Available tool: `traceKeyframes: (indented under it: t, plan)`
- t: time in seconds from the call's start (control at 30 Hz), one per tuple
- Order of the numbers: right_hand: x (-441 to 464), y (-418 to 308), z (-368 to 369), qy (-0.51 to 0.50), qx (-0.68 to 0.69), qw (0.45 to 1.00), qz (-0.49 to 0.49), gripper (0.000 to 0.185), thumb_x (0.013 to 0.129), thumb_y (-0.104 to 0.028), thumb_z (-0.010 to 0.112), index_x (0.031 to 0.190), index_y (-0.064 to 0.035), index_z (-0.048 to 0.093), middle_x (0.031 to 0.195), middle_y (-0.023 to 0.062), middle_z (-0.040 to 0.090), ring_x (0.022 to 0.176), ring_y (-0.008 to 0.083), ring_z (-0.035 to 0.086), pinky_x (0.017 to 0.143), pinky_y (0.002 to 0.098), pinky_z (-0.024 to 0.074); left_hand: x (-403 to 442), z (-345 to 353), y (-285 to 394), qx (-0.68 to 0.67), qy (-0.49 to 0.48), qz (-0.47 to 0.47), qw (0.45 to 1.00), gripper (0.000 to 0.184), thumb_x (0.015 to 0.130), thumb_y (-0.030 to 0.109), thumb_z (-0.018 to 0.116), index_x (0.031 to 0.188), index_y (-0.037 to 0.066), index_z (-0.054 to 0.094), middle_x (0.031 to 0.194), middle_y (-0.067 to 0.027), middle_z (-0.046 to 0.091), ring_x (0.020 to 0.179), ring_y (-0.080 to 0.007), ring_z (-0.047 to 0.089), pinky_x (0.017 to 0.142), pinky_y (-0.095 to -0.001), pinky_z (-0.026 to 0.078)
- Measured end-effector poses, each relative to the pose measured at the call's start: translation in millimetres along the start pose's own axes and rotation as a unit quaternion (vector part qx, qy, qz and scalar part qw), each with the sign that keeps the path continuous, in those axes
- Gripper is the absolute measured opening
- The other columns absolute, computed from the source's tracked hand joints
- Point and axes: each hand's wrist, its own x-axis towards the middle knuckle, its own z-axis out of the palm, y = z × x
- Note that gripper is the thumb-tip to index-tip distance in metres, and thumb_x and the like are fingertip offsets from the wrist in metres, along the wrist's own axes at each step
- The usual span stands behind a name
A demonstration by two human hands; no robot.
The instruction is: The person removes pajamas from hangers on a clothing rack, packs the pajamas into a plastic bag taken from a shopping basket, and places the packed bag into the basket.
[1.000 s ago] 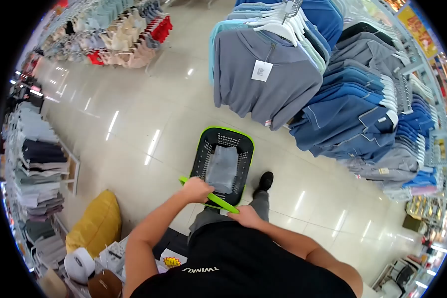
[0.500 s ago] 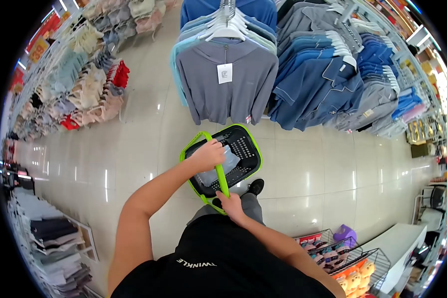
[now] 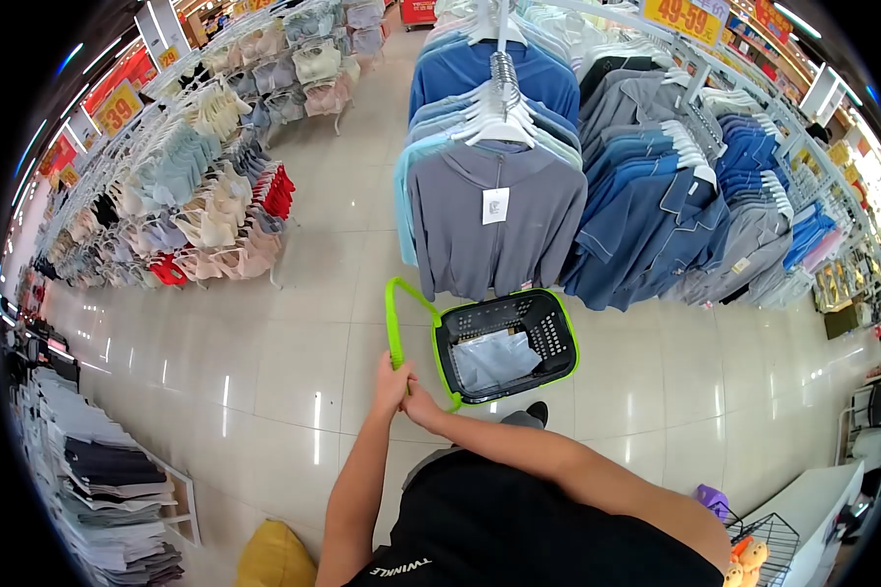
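A black shopping basket with a bright green rim hangs or rests low in front of me; I cannot tell if it touches the floor. Its green handle is swung over to the left. My left hand is closed around the handle. Right beside it, my right hand is closed at the handle's near end, its fingers partly hidden by the left hand. Inside the basket lies a pale blue-grey folded item, seemingly in clear plastic. A grey zip jacket with a white tag hangs just beyond the basket.
Blue pyjama tops hang to the right of the jacket. Racks of bras stand at the left. Folded clothes are stacked at the lower left, near a yellow cushion-like object. A wire basket stands at the lower right.
The handle has swung left, away from over the basket, and both hands have moved left with it, coming together. The view has shifted; more of the basket's inside shows.
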Motion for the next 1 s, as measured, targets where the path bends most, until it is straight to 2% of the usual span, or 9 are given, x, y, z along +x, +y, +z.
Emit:
traceKeyframes:
  t: [0.1, 0.23, 0.37, 0.5, 0.63, 0.7, 0.77, 0.83, 1.0]
  plan:
    - [-0.9, -7.5, -7.5, -0.066, -0.141, 0.984, -0.090, 0.052, 0.085, -0.030, 0.060, 0.127, -0.0013, 0.051, 0.097, 0.0206, 0.065, 0.092, 0.0304, 0.064, 0.080, 0.0397, 0.0488, 11.8, -20.7, -17.5, -0.110, 0.057, -0.027, 0.992, 0.025, 0.086, 0.010, 0.059, 0.108, 0.003, 0.048, 0.074, -0.0044, 0.053, 0.055, -0.0144, 0.054, 0.049, -0.0300, 0.046]
    - [-1.9, 12.1, -82.4, -0.085, -0.232, 0.968, -0.042, 0.045, 0.086, -0.023, 0.062, 0.124, 0.0009, 0.058, 0.104, 0.0129, 0.066, 0.096, 0.0202, 0.062, 0.086, 0.0343, 0.0491, 23.7, -58.0, -48.9, -0.059, 0.068, -0.084, 0.992, 0.019, 0.085, 0.007, 0.056, 0.101, 0.005, 0.048, 0.074, -0.0050, 0.053, 0.055, -0.0137, 0.053, 0.047, -0.0290, 0.045]
    - [-24.4, 16.6, -218.3, 0.027, -0.134, 0.990, 0.047, 0.031, 0.087, -0.019, 0.061, 0.113, -0.0028, 0.065, 0.095, 0.0076, 0.068, 0.091, 0.0160, 0.064, 0.077, 0.0299, 0.0505, 47.5, -84.9, -70.3, -0.013, 0.125, -0.126, 0.984, 0.019, 0.084, 0.008, 0.055, 0.101, 0.006, 0.048, 0.073, -0.0047, 0.052, 0.053, -0.0126, 0.052, 0.044, -0.0270, 0.042]
    - [-53.0, -2.0, -345.0, 0.144, -0.037, 0.980, 0.136, 0.024, 0.089, -0.021, 0.057, 0.105, -0.0057, 0.065, 0.093, 0.0052, 0.068, 0.085, 0.0135, 0.064, 0.073, 0.0270, 0.0495, 89.9, -111.8, -97.4, 0.044, 0.225, -0.120, 0.966, 0.037, 0.081, 0.009, 0.059, 0.117, 0.001, 0.053, 0.081, -0.0082, 0.060, 0.060, -0.0138, 0.061, 0.045, -0.0272, 0.045]
    - [-52.6, -19.0, -430.8, 0.208, -0.018, 0.965, 0.156, 0.026, 0.090, -0.021, 0.054, 0.107, -0.0043, 0.064, 0.093, 0.0054, 0.067, 0.084, 0.0142, 0.063, 0.073, 0.0271, 0.0496, 117.7, -134.7, -127.2, 0.208, 0.319, -0.077, 0.922, 0.040, 0.076, 0.013, 0.063, 0.113, -0.003, 0.057, 0.088, -0.0182, 0.065, 0.075, -0.0286, 0.066, 0.064, -0.0392, 0.052]
    - [-43.3, -34.3, -458.3, 0.245, -0.057, 0.958, 0.141, 0.027, 0.091, -0.021, 0.053, 0.108, -0.0034, 0.063, 0.094, 0.0055, 0.066, 0.083, 0.0144, 0.063, 0.074, 0.0277, 0.0496, 122.7, -125.3, -123.3, 0.306, 0.371, -0.039, 0.876, 0.037, 0.074, 0.015, 0.065, 0.106, -0.003, 0.058, 0.085, -0.0212, 0.066, 0.076, -0.0345, 0.065, 0.070, -0.0432, 0.052]
    - [-21.4, -40.6, -484.2, 0.262, -0.064, 0.957, 0.104, 0.022, 0.087, -0.017, 0.057, 0.099, -0.0007, 0.066, 0.086, 0.0074, 0.067, 0.077, 0.0152, 0.063, 0.068, 0.0280, 0.0487, 114.3, -119.8, -94.5, 0.306, 0.326, -0.159, 0.880, 0.043, 0.073, 0.020, 0.067, 0.106, -0.006, 0.059, 0.093, -0.0259, 0.065, 0.092, -0.0417, 0.063, 0.082, -0.0470, 0.049]
    - [9.9, -57.3, -506.9, 0.252, -0.210, 0.945, -0.006, 0.024, 0.088, -0.018, 0.058, 0.102, 0.0004, 0.066, 0.087, 0.0089, 0.068, 0.079, 0.0183, 0.064, 0.073, 0.0301, 0.0500, 115.9, -107.5, -80.8, 0.303, 0.321, -0.201, 0.875, 0.046, 0.073, 0.021, 0.067, 0.109, -0.006, 0.057, 0.099, -0.0271, 0.064, 0.096, -0.0417, 0.062, 0.085, -0.0470, 0.049]
    - [80.9, -162.4, -514.0, 0.267, -0.303, 0.900, -0.162, 0.031, 0.087, -0.013, 0.064, 0.115, -0.0013, 0.060, 0.107, 0.0118, 0.066, 0.098, 0.0206, 0.063, 0.087, 0.0319, 0.0490, 115.3, -77.2, -43.9, 0.332, 0.329, -0.268, 0.842, 0.061, 0.076, 0.027, 0.067, 0.126, -0.003, 0.047, 0.125, -0.0279, 0.050, 0.112, -0.0429, 0.054, 0.095, -0.0493, 0.046]
